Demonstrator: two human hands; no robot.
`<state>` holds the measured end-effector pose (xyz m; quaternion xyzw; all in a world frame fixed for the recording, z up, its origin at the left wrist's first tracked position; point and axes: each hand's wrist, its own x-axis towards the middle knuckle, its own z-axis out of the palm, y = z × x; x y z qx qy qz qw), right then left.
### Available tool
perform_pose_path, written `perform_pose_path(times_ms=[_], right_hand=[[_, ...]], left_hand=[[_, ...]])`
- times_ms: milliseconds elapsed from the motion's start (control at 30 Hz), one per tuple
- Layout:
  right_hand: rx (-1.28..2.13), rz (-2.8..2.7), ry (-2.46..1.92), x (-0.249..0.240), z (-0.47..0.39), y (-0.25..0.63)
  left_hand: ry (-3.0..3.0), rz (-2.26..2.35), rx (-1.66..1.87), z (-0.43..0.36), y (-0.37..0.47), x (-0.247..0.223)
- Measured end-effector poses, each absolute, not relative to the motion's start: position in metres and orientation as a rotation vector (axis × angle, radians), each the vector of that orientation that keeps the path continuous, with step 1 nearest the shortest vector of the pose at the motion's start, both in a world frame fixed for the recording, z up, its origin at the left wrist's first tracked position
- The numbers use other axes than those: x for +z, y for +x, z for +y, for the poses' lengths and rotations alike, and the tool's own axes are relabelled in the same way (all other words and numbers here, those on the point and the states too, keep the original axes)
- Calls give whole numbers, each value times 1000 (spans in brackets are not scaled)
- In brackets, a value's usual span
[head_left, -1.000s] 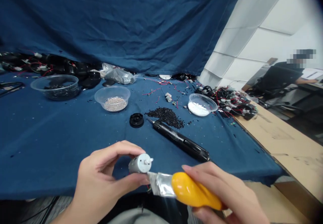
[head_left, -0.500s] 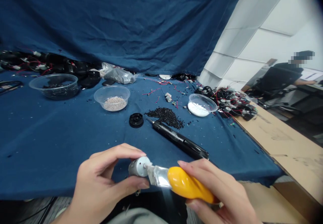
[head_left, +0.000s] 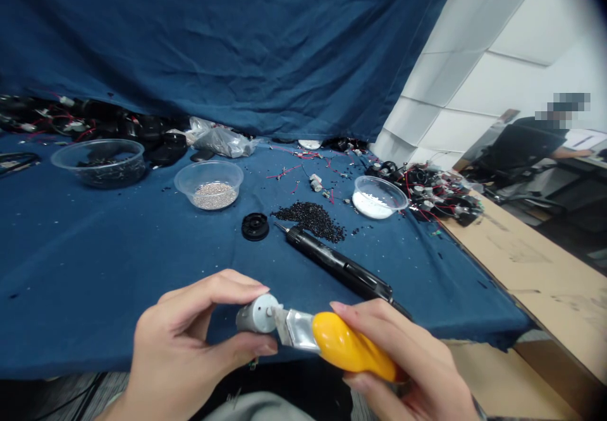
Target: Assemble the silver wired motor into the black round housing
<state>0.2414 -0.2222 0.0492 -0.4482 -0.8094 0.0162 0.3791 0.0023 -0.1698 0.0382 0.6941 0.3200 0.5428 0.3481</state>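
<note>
Between thumb and fingers, my left hand [head_left: 194, 339] grips a small silver motor [head_left: 256, 315], its shaft end facing right. My right hand [head_left: 403, 358] is closed on the yellow handle of a tool [head_left: 353, 345] with a flat metal blade. The blade's tip meets the motor's shaft, where some whitish material shows. Beyond the hands, a black electric screwdriver [head_left: 339, 263] lies on the blue cloth. A round black part [head_left: 255, 226] and a pile of small black screws [head_left: 310, 219] are near its tip.
Clear bowls stand on the cloth: one with dark parts [head_left: 99, 171], one with small metallic pieces [head_left: 214, 195], one with white material [head_left: 374, 205]. Wired motors [head_left: 436, 196] heap at the right edge. A seated person [head_left: 526, 143] is at the far right.
Both hands, with the motor and the yellow-handled tool, have shifted slightly left in view. The blade still touches the shaft.
</note>
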Motion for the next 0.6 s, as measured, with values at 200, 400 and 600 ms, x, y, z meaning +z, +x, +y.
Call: perform_pose_path(times_ms=[200, 400, 600], right_hand=[[194, -1871, -1213, 39, -215, 250], [-3, -2028, -1152, 53, -228, 247], [-74, -2034, -1120, 55, -228, 240]], left_hand=[[1978, 575, 1346, -174, 3, 44], [1923, 723, 1389, -169, 3, 36], [1940, 757, 1387, -169, 1, 36]])
